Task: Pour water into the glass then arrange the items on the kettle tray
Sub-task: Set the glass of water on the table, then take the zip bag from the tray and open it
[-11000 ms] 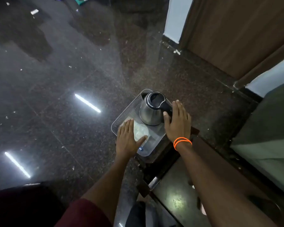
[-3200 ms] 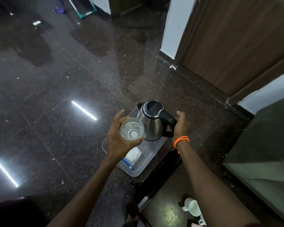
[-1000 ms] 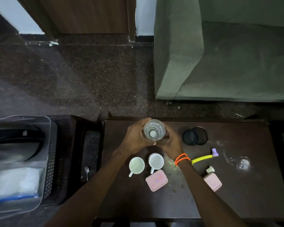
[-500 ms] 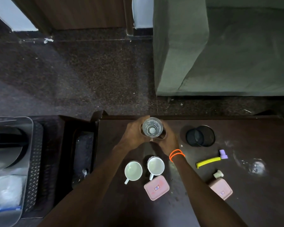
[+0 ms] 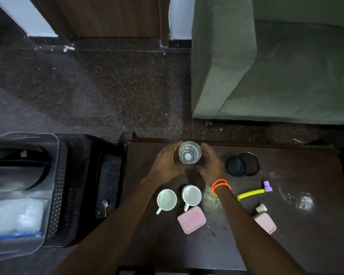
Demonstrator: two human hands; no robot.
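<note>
Both hands wrap around a clear drinking glass near the far edge of a dark wooden table: the left hand cups its left side and the right hand its right, fingers curled against the wall, an orange band on the right wrist. The glass stands upright and holds clear water, with a bright spot showing through its base; whether it rests on the tabletop or is held just above it cannot be told. Just nearer the person stand two white mugs side by side, the left mug and the right mug, both upright, open and showing pale interiors with nothing visible in them. Just in front of them lies a closed pink box with a small label on its lid. To the right of the glass sits a dark round container, tipped so that its opening shows; its contents cannot be made out. Further right lie a yellow strip with a purple cap at its end, and a second pink container with a white top. At the far left, well apart from the glass, a clear plastic tray holds a steel kettle with a black lid and a white plastic packet. A green sofa stands beyond the table.
</note>
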